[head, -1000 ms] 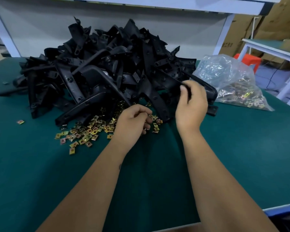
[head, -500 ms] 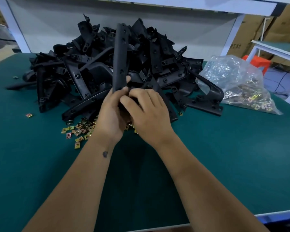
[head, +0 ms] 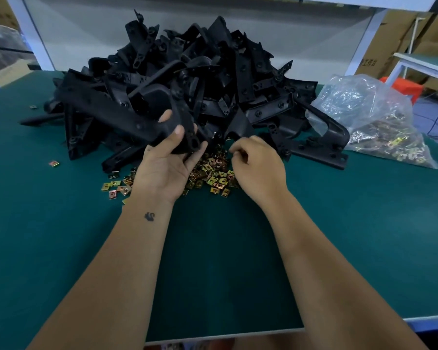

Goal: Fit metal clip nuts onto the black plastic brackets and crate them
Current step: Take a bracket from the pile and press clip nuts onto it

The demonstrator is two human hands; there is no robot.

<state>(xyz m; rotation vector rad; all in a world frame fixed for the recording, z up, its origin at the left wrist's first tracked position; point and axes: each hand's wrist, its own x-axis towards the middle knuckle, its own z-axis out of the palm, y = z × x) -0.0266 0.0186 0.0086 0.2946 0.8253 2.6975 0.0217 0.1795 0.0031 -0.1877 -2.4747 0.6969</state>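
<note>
A big heap of black plastic brackets (head: 213, 79) lies at the back of the green table. My left hand (head: 162, 170) grips one long black bracket (head: 127, 114) by its near end, tilted over the heap's front. Loose brass-coloured clip nuts (head: 213, 173) are scattered on the mat between my hands. My right hand (head: 257, 168) hovers over these nuts with thumb and fingers curled together; whether a nut sits between the fingertips is hidden.
A clear plastic bag of more clip nuts (head: 372, 122) lies at the right. A lone nut (head: 53, 163) rests at the left. The green table (head: 61, 248) ends at a front edge near me. Cardboard boxes (head: 395, 34) and another table (head: 425, 64) stand beyond.
The bracket, held upright by both hands half a second ago, now lies tilted low in my left hand alone. My right hand has let go and dropped to the nut pile.
</note>
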